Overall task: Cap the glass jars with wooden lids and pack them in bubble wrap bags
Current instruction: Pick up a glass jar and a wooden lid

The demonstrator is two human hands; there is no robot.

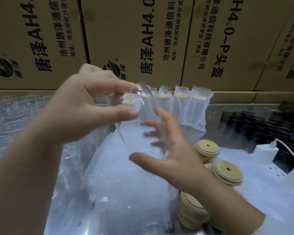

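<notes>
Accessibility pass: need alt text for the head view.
Left hand and right hand hold a tilted clear glass jar. Behind it stand capped jars in bubble wrap bags; wooden lids are stacked at right.

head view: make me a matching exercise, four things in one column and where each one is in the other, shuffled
Things:
1. glass jar
2. wooden lids
3. bagged jars
4. cardboard boxes

Places:
a. stacked in piles on the right of the table
b. walling off the scene behind the table
c. tilted, held off the table
d. standing in a row at the back of the table

Pairs: 1-c, 2-a, 3-d, 4-b
</notes>
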